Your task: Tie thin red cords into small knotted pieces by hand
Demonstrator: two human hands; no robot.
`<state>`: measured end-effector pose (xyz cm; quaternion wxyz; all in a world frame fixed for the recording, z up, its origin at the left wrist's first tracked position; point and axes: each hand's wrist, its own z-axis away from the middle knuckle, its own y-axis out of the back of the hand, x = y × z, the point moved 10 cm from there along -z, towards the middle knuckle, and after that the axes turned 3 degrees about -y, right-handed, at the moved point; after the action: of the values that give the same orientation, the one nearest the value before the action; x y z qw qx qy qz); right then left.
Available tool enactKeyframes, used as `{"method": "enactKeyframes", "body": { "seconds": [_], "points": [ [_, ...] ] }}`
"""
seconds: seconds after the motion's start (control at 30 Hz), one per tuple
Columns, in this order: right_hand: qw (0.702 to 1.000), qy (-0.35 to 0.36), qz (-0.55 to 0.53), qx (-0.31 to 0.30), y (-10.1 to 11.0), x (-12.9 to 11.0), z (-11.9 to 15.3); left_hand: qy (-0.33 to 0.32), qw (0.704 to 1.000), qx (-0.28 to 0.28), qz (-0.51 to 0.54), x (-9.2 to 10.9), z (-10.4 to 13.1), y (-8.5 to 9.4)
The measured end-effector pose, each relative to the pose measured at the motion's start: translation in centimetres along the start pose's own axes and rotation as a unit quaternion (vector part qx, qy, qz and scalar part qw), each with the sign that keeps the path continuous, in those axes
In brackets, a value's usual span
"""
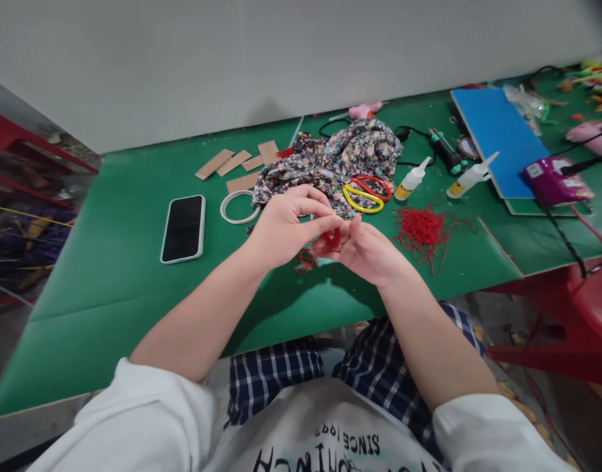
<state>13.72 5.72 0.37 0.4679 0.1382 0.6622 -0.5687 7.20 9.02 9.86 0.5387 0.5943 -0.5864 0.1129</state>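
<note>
My left hand (286, 226) and my right hand (367, 252) meet above the green table (124, 282), both pinching a small bundle of red thread (330, 241). A loop of the same red thread (305, 261) hangs down just below my left hand. A loose pile of red thread (421, 229) lies to the right of my right hand. Behind my hands lies crumpled floral fabric (340, 157) with yellow and red scissors (364, 192) resting on it.
A black phone (183, 227) and a white ring (238, 207) lie to the left. Cardboard strips (237, 164) sit behind them. Two glue bottles (412, 179), a blue board (498, 131), a purple device (557, 180) with cables and a red stool (581, 314) are to the right.
</note>
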Motion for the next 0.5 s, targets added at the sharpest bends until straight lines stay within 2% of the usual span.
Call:
{"method": "enactKeyframes", "body": {
  "seconds": [0.17, 0.3, 0.5],
  "points": [
    [0.999, -0.026, -0.037, 0.024, 0.4, 0.2, 0.2, -0.003, 1.0, -0.007, -0.007, 0.1, -0.1, 0.1],
    [0.998, -0.045, -0.028, 0.047, 0.7, 0.6, 0.2, -0.026, 0.998, -0.005, -0.054, 0.5, -0.1, 0.5],
    [0.989, -0.012, 0.019, 0.143, 2.1, -0.3, 0.3, -0.073, 0.986, 0.025, -0.145, 1.2, 0.0, 1.1]
  ]
}}
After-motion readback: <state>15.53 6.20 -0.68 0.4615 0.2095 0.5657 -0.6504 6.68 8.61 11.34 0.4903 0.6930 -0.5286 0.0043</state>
